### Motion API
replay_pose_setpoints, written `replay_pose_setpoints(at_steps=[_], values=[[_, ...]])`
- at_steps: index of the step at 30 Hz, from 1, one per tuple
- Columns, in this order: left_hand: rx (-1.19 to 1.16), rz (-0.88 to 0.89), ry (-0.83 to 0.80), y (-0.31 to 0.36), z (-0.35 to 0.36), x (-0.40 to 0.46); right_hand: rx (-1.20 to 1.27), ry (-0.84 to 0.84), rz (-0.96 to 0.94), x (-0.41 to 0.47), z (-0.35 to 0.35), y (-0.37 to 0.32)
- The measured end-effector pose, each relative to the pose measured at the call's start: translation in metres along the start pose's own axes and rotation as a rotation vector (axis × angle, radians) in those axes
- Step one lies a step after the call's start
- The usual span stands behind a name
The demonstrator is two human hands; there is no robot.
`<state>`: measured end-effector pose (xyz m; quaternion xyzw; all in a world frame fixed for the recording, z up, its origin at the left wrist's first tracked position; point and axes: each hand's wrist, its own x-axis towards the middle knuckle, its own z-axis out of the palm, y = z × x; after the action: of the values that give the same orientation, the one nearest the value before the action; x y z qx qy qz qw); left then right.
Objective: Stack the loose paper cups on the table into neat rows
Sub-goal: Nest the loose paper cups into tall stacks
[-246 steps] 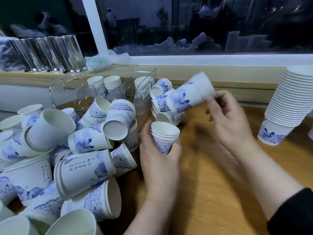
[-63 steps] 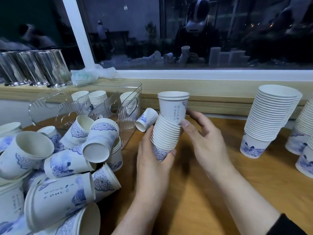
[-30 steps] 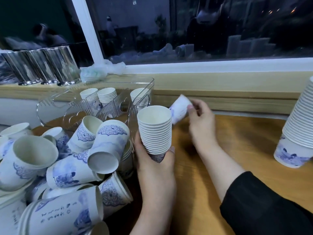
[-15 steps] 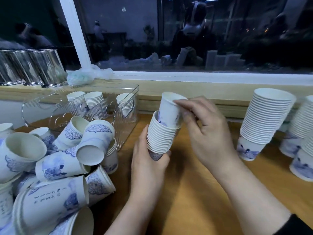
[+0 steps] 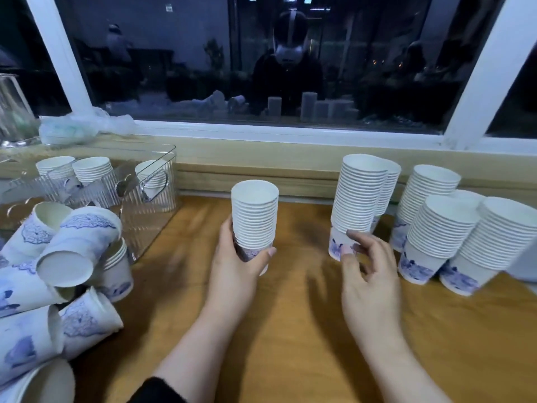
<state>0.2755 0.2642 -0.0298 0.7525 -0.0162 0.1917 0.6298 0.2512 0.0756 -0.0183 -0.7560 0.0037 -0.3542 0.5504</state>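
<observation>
Here the left hand clamps its fingers around the upright white-and-blue nested paper-cup stack; the right hand, fingers loosely apart, hovers at three o'clock, nearer the finished stacks.

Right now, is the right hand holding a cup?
No, the right hand is empty, fingers loose beside a tall cup stack on the table.

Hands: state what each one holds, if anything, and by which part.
Left hand grips the cup stack around its bottom cup. Right hand holds nothing.
</observation>
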Motion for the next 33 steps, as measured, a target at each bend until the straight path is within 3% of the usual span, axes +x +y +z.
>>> replay_pose_setpoints(at_steps=[4,12,21,26,33], values=[[-0.018,0.043,-0.036,-0.007,0.036,0.022,-0.069,0.053,0.099,0.009,-0.009,0.02],[0.008,0.062,-0.156,-0.016,0.078,0.059,-0.076,-0.04,0.208,0.018,-0.002,0.029],[0.05,0.037,-0.288,-0.026,0.098,0.076,-0.081,-0.021,0.202,0.025,-0.002,0.035],[0.086,-0.018,-0.204,-0.02,0.085,0.057,-0.073,0.087,0.132,0.024,-0.002,0.029],[0.073,-0.078,0.038,0.003,0.049,-0.013,0.01,-0.342,0.099,0.001,0.013,0.014]])
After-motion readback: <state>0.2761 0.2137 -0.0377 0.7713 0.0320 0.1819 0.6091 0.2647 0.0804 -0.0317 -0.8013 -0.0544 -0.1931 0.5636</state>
